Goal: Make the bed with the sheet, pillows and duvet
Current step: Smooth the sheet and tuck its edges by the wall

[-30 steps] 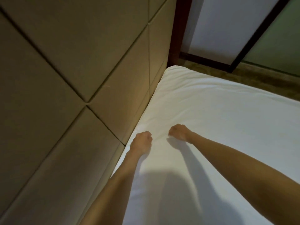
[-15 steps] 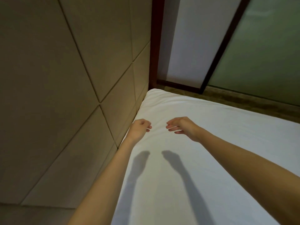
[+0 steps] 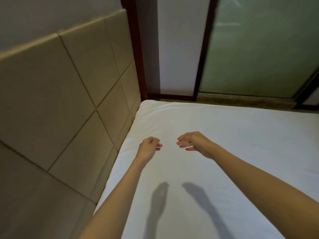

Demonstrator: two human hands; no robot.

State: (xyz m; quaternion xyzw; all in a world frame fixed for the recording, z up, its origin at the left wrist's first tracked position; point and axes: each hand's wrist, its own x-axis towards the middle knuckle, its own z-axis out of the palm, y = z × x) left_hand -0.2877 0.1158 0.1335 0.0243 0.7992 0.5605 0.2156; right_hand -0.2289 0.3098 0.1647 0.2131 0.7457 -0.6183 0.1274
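white sheet (image 3: 233, 145) spread flat over the mattress, smooth across the top, reaching the far corner where the bed meets the headboard. faint creases near that corner and along the headboard edge. sheet edge lies snug against the padding on the left.

left hand (image 3: 148, 149) held out above the sheet, near the headboard side, not touching the cloth. its fingers (image 3: 159, 145) loosely curled inward, a narrow gap to the thumb, nothing in them.

right hand (image 3: 196, 143) just beside it, a small gap between the two, also clear of the sheet. its fingers (image 3: 183, 144) relaxed and slightly bent, tips pointing toward the left hand, spread a little, holding nothing. both forearms bare, reaching in from the near edge.

two hand shadows (image 3: 160, 197) fall on the sheet well below the hands, closer to the person.

headboard (image 3: 69, 104): tan padded squares, seams running diagonally in this view, grey wall above it. beyond the bed corner a dark wooden frame (image 3: 135, 57) stands upright, a pale panel (image 3: 179, 49) beside it, then frosted greenish glass (image 3: 259, 49). a strip of brown floor (image 3: 241, 101) runs between the far mattress edge and the glass.
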